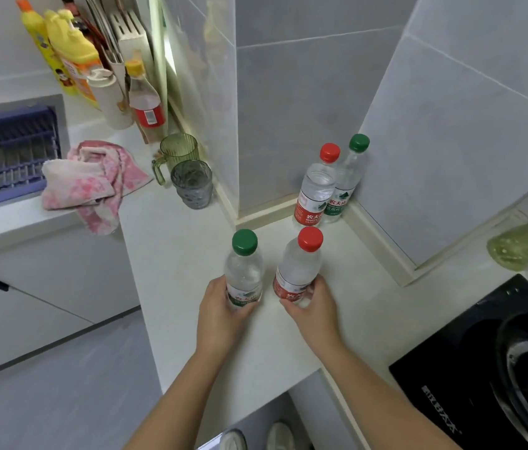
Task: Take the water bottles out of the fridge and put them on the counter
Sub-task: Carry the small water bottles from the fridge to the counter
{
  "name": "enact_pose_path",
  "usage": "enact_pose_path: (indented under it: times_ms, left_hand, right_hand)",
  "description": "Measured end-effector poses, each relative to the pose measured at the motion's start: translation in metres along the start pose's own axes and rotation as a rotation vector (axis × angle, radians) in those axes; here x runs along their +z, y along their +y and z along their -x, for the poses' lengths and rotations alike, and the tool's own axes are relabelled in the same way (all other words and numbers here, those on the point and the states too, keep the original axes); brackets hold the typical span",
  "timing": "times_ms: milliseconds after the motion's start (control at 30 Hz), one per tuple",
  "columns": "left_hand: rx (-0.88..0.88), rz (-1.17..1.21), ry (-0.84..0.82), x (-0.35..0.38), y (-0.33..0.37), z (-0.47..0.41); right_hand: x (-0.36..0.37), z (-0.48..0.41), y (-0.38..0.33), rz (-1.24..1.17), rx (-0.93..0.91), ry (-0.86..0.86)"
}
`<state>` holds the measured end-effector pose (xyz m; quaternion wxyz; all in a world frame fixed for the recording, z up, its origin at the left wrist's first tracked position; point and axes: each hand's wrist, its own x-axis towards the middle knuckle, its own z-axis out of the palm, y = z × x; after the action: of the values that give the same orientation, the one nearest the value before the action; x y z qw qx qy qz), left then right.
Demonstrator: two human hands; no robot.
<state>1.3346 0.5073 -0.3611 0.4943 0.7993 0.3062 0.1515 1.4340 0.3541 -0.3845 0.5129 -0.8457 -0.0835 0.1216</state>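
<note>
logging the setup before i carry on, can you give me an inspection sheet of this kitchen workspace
surface: pale counter
job's things: far red-cap bottle and far green-cap bottle upright, side by side in the wall corner; near green-cap bottle and near red-cap bottle upright, held
clutter: towel, mug, glass, yellow bottles
grippers: left hand grips near green-cap bottle; right hand grips near red-cap bottle
cables: nothing seen
surroundings: hob at right, sink rack at left, tiled walls

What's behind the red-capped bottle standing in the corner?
A green-capped water bottle stands right behind the corner red-capped bottle, near the tiled wall. Its cap, shoulder and part of its label show; its lower left side is covered.
</note>
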Motion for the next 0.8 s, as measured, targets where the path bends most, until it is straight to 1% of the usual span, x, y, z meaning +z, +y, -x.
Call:
enact_pose_path:
  times_ms: [167,367,433,500,567,600,667,733,800]
  left_hand:
    - [0.023,0.016,0.009,0.017,0.007,-0.023]
    - [-0.008,0.011,0.056,0.037,0.018,-0.057]
    - [-0.013,-0.013,0.079,0.043,0.022,-0.066]
    - [-0.021,-0.085,0.110,0.049,0.025,-0.074]
    - [-0.030,-0.163,0.138,0.053,0.027,-0.082]
    - [-0.041,-0.163,0.144,0.055,0.028,-0.085]
    - [-0.073,-0.075,0.157,0.058,0.029,-0.090]
    - [-0.121,0.042,0.176,0.059,0.030,-0.095]
    - [-0.160,0.108,0.183,0.060,0.031,-0.099]
  right_hand:
    - [0.007,-0.030,-0.005,0.011,-0.031,0.023]
    - [0.011,-0.066,-0.008,0.017,-0.086,0.040]
    - [0.012,-0.078,-0.011,0.047,-0.138,0.065]
    - [0.014,-0.090,-0.013,0.078,-0.192,0.080]
    - [0.015,-0.102,-0.014,0.096,-0.201,0.073]
    - [0.015,-0.107,-0.014,0.104,-0.199,0.071]
    - [0.016,-0.115,-0.015,0.101,-0.192,0.081]
    - [0.018,-0.120,-0.017,0.055,-0.177,0.093]
    - [0.022,-0.123,-0.018,0.020,-0.167,0.101]
